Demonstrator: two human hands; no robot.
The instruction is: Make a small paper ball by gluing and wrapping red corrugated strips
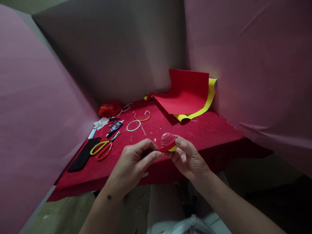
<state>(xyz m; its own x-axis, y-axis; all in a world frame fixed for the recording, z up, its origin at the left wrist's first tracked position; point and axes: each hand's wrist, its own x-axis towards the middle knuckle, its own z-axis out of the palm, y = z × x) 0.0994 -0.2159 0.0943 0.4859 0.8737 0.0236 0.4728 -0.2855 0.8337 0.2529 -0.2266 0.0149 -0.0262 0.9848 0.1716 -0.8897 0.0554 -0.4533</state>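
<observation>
Between my two hands, above the table's front edge, is a small dome of coiled red corrugated paper strip with pale ridges and a bit of yellow at its underside. My right hand grips the dome from the right, thumb on its side. My left hand pinches the red strip that runs out from the dome's lower left edge. My right-hand fingers partly hide the dome's underside.
On the red-covered table lie scissors, a black phone-like slab, a glue tube, a white tape ring and a red plastic bag. Red sheet and yellow corrugated sheet lean at the back right. Panels surround the table.
</observation>
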